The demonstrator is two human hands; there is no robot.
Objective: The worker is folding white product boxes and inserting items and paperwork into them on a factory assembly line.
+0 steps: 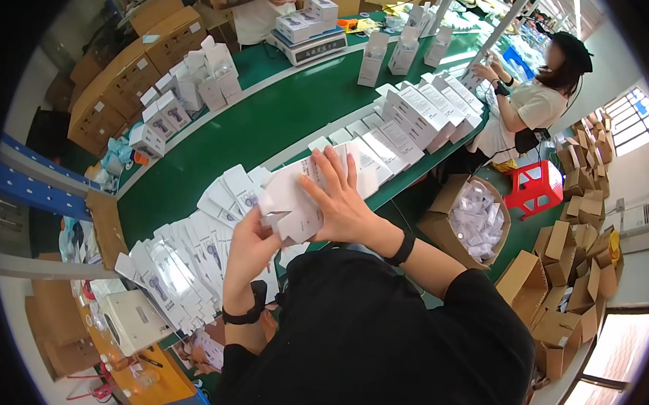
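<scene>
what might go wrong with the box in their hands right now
The white carton has flaps beside the left hand that could crease or tear if pushed askew. It might also knock the row of cartons close to the right hand. The fanned cartons overlap, so a nudge might slide them.

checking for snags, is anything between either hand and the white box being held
Nothing visible: the left hand touches the box at its near end, and the right hand lies across it, fingers spread. The row of boxes stands beyond, not between.
</scene>
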